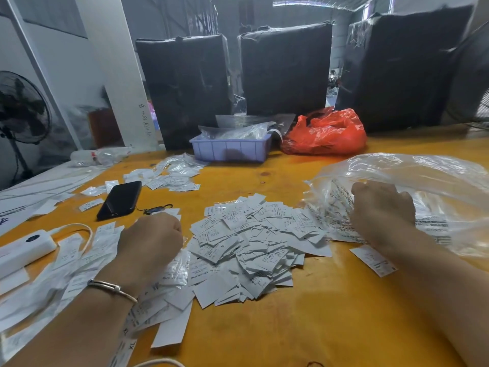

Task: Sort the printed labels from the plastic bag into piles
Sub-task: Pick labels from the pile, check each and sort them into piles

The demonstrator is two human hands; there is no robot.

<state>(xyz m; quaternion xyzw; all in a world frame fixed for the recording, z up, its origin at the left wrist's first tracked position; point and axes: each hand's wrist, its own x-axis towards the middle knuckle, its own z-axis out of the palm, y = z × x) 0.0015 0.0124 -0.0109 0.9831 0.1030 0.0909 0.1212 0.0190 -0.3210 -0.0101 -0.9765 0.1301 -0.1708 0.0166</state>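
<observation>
Head cam: R hand [382,210] sat fingers curled at the bag [412,197] mouth, prob gripping plastic; can't tell for sure. L hand [150,238] fisted over labels [246,242], contents hidden. Loose heap lay betw hands, nearer L; bag right of heap.

Orange-yellow table [304,327] fills the foreground. Three big black-wrapped bales [287,70] stand along its far edge, gaps between them showing a dim warehouse interior. White pillar [116,83] at left, white wall [53,56] behind it. Black pedestal fan [22,112] far left, part of another fan [476,107] at right edge. Daylight comes from a window or roof strip [328,1] high at the back; the light is cool and grey.
</observation>
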